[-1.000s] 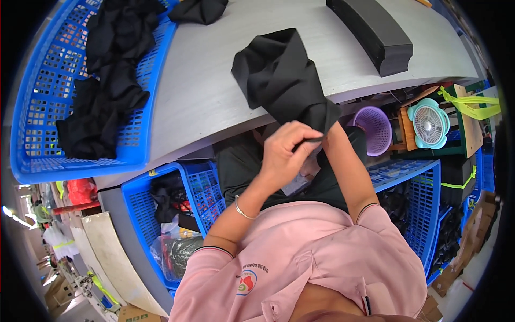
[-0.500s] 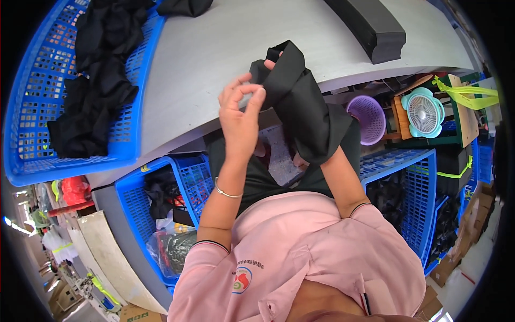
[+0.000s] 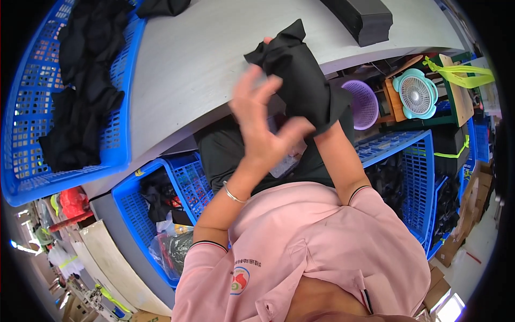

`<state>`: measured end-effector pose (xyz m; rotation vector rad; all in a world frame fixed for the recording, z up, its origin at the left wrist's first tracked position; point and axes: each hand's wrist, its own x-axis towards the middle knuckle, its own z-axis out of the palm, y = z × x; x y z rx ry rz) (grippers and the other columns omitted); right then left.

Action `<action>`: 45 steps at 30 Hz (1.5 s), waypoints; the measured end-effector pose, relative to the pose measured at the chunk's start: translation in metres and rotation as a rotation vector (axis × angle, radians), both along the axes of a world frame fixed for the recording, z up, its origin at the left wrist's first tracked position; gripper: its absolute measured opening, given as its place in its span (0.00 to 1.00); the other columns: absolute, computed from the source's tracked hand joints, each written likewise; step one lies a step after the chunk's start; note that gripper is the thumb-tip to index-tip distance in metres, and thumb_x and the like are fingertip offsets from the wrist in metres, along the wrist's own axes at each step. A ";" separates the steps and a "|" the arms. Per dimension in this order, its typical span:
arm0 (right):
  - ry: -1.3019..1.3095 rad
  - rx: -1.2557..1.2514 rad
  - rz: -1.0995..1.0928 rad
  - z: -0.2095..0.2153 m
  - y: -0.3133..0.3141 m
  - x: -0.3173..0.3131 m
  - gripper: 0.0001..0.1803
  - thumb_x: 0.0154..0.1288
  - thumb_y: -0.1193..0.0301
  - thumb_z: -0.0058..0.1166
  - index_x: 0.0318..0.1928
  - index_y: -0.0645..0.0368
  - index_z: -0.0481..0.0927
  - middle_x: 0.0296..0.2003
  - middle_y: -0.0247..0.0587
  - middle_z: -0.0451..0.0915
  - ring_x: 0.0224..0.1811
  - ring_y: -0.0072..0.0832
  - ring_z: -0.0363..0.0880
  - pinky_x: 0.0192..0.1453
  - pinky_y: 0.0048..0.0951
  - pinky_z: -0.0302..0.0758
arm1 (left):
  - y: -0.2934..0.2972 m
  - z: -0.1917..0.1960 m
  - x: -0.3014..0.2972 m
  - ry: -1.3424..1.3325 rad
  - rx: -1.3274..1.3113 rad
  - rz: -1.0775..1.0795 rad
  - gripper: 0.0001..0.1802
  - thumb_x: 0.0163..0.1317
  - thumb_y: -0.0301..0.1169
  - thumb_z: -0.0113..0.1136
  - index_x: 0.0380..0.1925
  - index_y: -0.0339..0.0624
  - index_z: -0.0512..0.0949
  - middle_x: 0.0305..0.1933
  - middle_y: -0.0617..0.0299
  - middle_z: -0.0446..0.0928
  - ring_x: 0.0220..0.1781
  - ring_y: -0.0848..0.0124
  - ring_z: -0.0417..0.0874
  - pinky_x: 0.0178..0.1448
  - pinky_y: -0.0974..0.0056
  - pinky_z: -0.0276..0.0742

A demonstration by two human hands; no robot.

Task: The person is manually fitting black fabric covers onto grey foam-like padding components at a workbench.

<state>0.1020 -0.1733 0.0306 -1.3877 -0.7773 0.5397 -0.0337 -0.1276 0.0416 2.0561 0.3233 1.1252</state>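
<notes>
Black fabric piece (image 3: 300,80) held up over near edge of grey table (image 3: 188,70), bunched and hanging, upper corner poking toward table middle. Left hand (image 3: 263,123) raised in front of cloth, fingers (image 3: 252,86) spread apart, thumb touching lower fold of fabric; not clamped on it. Thin bracelet (image 3: 233,194) on left wrist. Right hand hidden under the fabric, only forearm (image 3: 338,161) showing w/ cloth draped over wrist; can't tell if closed on it or not, though cloth appears carried by that hand.

Blue plastic crate (image 3: 32,161) on table's left edge, filled w/ heap of black garments (image 3: 80,91). Another dark cloth bit (image 3: 161,6) at far left part of table, just beside crate rim. Stack of black flat pieces (image 3: 365,16) at far right corner of table, well apart from hands.

Below near edge: second blue basket (image 3: 182,177) w/ dark items inside, left of person's lap. Purple mesh basket (image 3: 365,102) and teal small fan (image 3: 416,94) under table's right side, next to each other. Larger blue crate (image 3: 413,177) on right, beside pink shirt (image 3: 300,252).
</notes>
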 end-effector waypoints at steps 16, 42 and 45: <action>0.189 -0.334 0.368 -0.001 -0.033 -0.082 0.28 0.75 0.63 0.51 0.66 0.70 0.68 0.54 0.41 0.76 0.49 0.18 0.72 0.55 0.21 0.70 | 0.135 -0.026 0.030 -0.221 -0.763 0.079 0.13 0.72 0.33 0.57 0.33 0.33 0.80 0.28 0.70 0.76 0.31 0.83 0.70 0.36 0.73 0.68; 0.302 0.155 -0.234 0.001 -0.020 -0.046 0.05 0.67 0.85 0.53 0.39 0.65 0.80 0.32 0.30 0.82 0.35 0.14 0.77 0.40 0.16 0.74 | 0.032 -0.018 -0.025 -0.100 -1.690 -0.531 0.17 0.73 0.33 0.52 0.54 0.34 0.77 0.53 0.58 0.81 0.50 0.70 0.84 0.59 0.64 0.80; 0.048 -0.039 -0.022 -0.031 -0.019 -0.035 0.03 0.68 0.80 0.56 0.36 0.67 0.81 0.28 0.27 0.80 0.30 0.11 0.75 0.34 0.16 0.71 | 0.018 -0.063 -0.043 -0.163 -2.011 -1.022 0.18 0.73 0.31 0.51 0.59 0.35 0.74 0.56 0.58 0.80 0.53 0.71 0.83 0.60 0.63 0.81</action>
